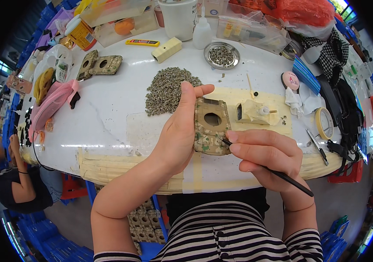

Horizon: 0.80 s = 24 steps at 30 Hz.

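Fingers of the left hand wrap around a flat camouflage-patterned piece with a round hole in it, thumb stretched along its top edge and the palm against its left side, holding it just above the white table at the centre of the frame. The right hand sits just right of it, fingers pinched together on a thin black tool held like a pen; the tool's tip touches the lower right part of the camouflage piece, and its tail points toward the lower right.

Just beyond the hands, a small cream-coloured model part rests on a patch of pale tape on the table. Above the left hand lies a heap of small grey-green bits. Further up, a round metal dish holds more of the same bits, with a white squeeze bottle and a cream block near it. In the upper left of the frame lie two more camouflage pieces and a yellow utility knife. At the right edge sit a roll of tape and a pink round disc. Another person sits at the lower left.
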{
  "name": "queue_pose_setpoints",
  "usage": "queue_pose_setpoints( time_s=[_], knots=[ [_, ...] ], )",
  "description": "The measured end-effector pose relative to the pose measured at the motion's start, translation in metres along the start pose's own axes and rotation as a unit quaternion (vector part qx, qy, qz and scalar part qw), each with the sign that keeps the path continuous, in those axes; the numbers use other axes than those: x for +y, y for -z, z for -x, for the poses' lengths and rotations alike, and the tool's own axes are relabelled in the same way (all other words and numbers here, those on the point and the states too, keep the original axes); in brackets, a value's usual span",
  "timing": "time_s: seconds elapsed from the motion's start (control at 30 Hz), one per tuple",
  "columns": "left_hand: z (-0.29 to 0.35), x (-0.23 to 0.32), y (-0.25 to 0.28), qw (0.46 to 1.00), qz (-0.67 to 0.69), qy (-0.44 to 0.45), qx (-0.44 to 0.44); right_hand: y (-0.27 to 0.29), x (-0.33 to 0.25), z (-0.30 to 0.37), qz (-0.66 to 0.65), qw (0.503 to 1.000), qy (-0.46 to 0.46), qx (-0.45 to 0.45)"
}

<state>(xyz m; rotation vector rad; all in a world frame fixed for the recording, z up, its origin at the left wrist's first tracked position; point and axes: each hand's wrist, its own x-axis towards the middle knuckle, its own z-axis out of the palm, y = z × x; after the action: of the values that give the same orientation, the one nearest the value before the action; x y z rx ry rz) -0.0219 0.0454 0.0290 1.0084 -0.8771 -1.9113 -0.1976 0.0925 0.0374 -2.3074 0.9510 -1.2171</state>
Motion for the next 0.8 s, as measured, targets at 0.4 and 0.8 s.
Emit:
queue_pose_setpoints(
  time_s=[0.4, 0.8],
  knots=[
    [-0.005, -0.005, 0.009, 1.000, -0.011, 0.004, -0.006, 0.015, 0.005, 0.017, 0.038, 0.985, -0.013, 0.167],
    [-0.006, -0.009, 0.007, 0.994, -0.063, -0.072, -0.048, 0.040, 0.021, 0.029, 0.239, 0.938, -0.171, 0.183]
  ],
)
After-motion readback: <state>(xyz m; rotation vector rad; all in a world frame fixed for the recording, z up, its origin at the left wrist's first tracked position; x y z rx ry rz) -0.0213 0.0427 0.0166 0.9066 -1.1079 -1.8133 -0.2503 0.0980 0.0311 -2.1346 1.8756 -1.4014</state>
